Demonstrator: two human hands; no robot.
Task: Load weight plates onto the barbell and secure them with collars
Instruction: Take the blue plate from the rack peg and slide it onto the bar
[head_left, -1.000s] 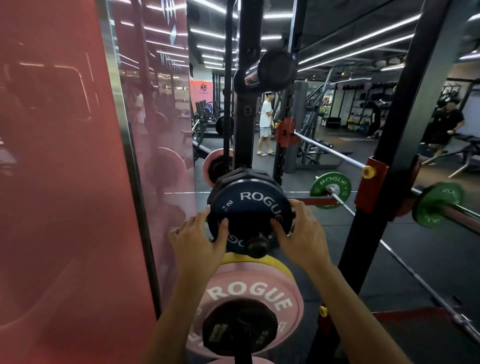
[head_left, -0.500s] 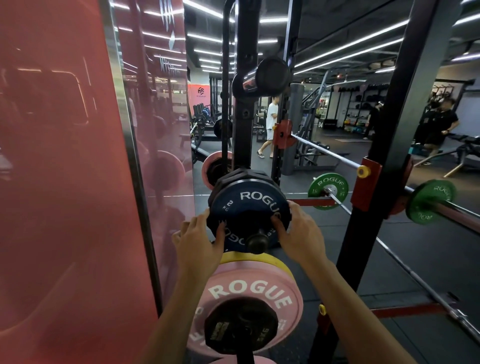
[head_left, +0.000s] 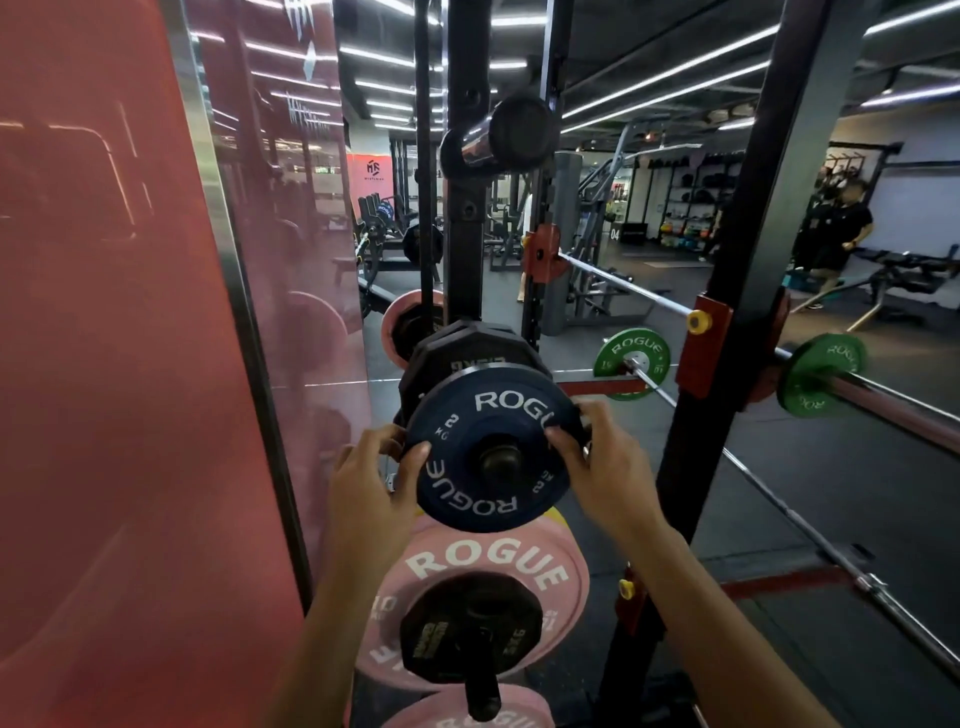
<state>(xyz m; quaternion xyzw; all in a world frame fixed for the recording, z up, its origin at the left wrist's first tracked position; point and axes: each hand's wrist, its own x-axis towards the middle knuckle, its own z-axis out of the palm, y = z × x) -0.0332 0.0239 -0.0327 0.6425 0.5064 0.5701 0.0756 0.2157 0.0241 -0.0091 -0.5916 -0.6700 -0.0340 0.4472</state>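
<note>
A small dark blue ROGUE plate (head_left: 467, 415) marked 2 kg sits on a storage peg (head_left: 498, 460) of the rack, in front of black plates (head_left: 470, 345). My left hand (head_left: 371, 480) grips its left edge, thumb on the face. My right hand (head_left: 597, 467) grips its right edge, fingers curled over the rim. The barbell (head_left: 883, 397) rests across the rack at right and carries a green ROGUE plate (head_left: 821, 374). A second green plate (head_left: 631, 361) shows on another bar further back.
A pink ROGUE plate (head_left: 498, 564) and a black plate (head_left: 470, 631) hang on the peg below. A red mirrored wall (head_left: 130, 364) stands close on the left. Black rack uprights (head_left: 727, 312) rise at right. A person (head_left: 836, 234) stands at the far right.
The blue plate has slid outward along the peg toward me, away from the black plates, with both hands gripping its edges more tightly. The view has moved closer.
</note>
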